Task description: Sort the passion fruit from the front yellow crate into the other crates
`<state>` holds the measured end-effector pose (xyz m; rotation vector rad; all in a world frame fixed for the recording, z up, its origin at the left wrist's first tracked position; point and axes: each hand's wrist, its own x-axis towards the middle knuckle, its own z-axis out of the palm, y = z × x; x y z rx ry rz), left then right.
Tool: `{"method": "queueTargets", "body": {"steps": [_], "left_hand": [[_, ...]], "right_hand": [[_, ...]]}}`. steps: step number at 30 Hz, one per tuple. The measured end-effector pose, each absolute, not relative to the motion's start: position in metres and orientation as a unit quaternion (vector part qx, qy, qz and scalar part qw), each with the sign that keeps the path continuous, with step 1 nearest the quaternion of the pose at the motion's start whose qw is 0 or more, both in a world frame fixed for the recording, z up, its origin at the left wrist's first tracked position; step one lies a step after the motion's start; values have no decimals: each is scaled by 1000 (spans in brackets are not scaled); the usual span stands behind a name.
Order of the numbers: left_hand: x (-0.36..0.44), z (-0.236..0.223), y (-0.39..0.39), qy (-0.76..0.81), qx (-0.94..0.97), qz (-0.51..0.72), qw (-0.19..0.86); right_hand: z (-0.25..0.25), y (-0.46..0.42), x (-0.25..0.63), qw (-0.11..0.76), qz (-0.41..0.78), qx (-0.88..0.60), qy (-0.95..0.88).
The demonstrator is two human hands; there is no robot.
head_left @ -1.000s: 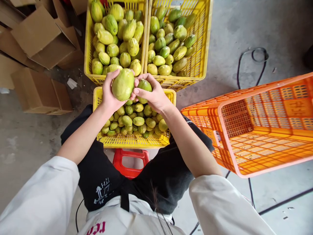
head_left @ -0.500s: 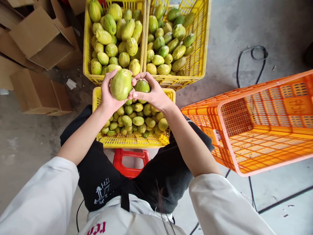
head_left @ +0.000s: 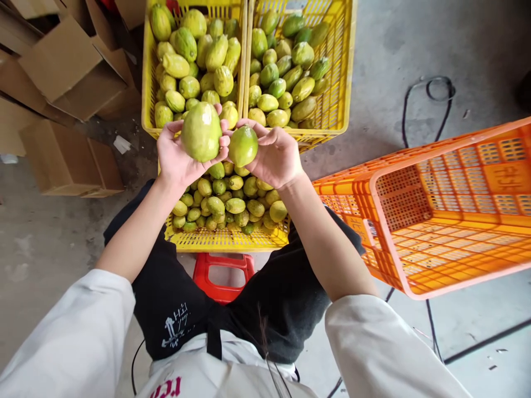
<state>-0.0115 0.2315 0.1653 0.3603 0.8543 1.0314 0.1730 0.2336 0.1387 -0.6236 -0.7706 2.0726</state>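
Note:
My left hand (head_left: 174,160) is wrapped round a large, shiny yellow-green papaya (head_left: 202,131). Close beside it, my right hand (head_left: 282,157) grips a smaller, greener papaya (head_left: 244,146) with a pointed end, its palm turned up. The fingertips of both hands nearly meet between the two fruits. Below them is a yellow crate (head_left: 232,242) filled with many small green and yellow papayas (head_left: 235,205). My hands and the held fruits hide its far side.
Two larger yellow crates (head_left: 347,110) with papayas stand side by side beyond. An orange crate (head_left: 381,221) lies at the right, near black cables (head_left: 448,105). Cardboard boxes (head_left: 62,55) are piled at the left. A red plastic stool (head_left: 224,290) sits between my legs.
My right hand has rolled palm up, showing more of the smaller papaya. My left hand has shifted slightly left and up with the large papaya.

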Motion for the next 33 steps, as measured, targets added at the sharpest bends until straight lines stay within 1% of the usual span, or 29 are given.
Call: {"method": "queueTargets", "body": {"steps": [4, 10, 12, 16, 19, 24, 26, 28, 31, 33], "left_hand": [[-13, 174, 232, 376, 168, 482, 773], [-9, 169, 230, 339, 170, 488, 786], [-6, 164, 229, 340, 168, 478, 792], [1, 157, 229, 398, 173, 443, 784], [3, 154, 229, 389, 176, 437, 792], [0, 160, 231, 321, 163, 465, 809], [-2, 164, 231, 329, 153, 478, 800], [-4, 166, 231, 362, 151, 494, 776], [-7, 168, 231, 380, 153, 518, 751], [-9, 168, 231, 374, 151, 522, 752]], "right_hand": [[140, 236, 174, 418, 803, -310, -290], [133, 234, 169, 456, 829, -268, -183], [132, 234, 168, 450, 827, -278, -189], [132, 233, 165, 424, 812, -318, -246], [131, 232, 164, 417, 800, -339, -267], [135, 235, 170, 417, 818, -282, -279], [140, 237, 174, 417, 819, -263, -294], [146, 238, 176, 437, 809, -259, -296], [149, 239, 179, 458, 797, -271, -287], [147, 240, 179, 454, 796, -286, -279]]}}
